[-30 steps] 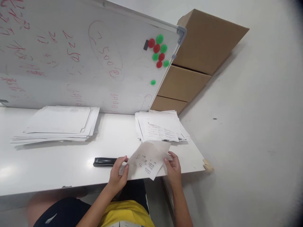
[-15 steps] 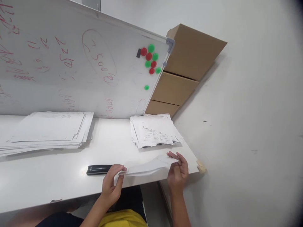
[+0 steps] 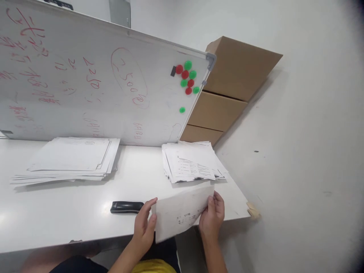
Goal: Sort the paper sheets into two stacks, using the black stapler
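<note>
Both of my hands hold one printed sheet of paper (image 3: 182,212) upright over the near edge of the white table (image 3: 71,220). My left hand (image 3: 145,227) pinches its left edge and my right hand (image 3: 212,219) grips its right edge. The sheet's blank back faces me, with print showing through faintly. Just left of my left hand a black stapler (image 3: 126,207) lies flat on the table. Behind the sheet sits a small stack of printed papers (image 3: 192,165).
A larger pile of papers (image 3: 71,159) lies at the table's left. A whiteboard (image 3: 93,83) with red writing and red and green magnets (image 3: 187,77) leans at the back. Stacked cardboard boxes (image 3: 227,91) stand on the floor to the right.
The sheet lay nearly flat between my hands half a second ago; now it is raised upright with its back towards me. My hands stayed on its two edges.
</note>
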`<action>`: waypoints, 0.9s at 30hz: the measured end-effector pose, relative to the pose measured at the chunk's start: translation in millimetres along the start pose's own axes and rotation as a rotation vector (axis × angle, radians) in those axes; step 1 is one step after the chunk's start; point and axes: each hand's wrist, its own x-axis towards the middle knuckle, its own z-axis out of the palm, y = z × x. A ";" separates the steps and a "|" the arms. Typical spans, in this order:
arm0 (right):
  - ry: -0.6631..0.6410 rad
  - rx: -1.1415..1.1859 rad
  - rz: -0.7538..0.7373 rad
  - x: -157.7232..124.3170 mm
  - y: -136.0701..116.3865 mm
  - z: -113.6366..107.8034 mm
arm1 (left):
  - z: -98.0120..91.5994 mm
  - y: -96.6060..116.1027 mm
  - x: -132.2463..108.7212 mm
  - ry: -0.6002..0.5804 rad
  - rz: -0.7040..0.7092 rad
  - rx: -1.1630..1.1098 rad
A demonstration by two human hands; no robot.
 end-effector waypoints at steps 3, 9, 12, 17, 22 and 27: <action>0.017 0.029 -0.035 -7.1 0.1 5.9 | 7.0 -6.2 -8.6 -0.050 -0.047 -0.015; -0.012 0.106 -0.059 -14.5 21.5 -6.4 | 10.6 -5.6 0.5 -0.064 0.206 -0.039; -0.083 0.061 -0.016 -14.4 20.3 -12.2 | 5.3 -1.2 10.7 -0.118 0.359 -0.043; -0.176 0.052 -0.112 -13.3 5.6 -12.8 | 2.3 -5.8 9.0 -0.085 0.350 -0.043; -0.154 -0.006 0.029 -12.9 15.0 -19.0 | 6.6 -17.8 -1.5 -0.054 0.297 0.029; -0.259 -0.134 0.116 -12.5 10.2 -34.0 | 5.6 -7.3 7.9 -0.097 0.402 0.052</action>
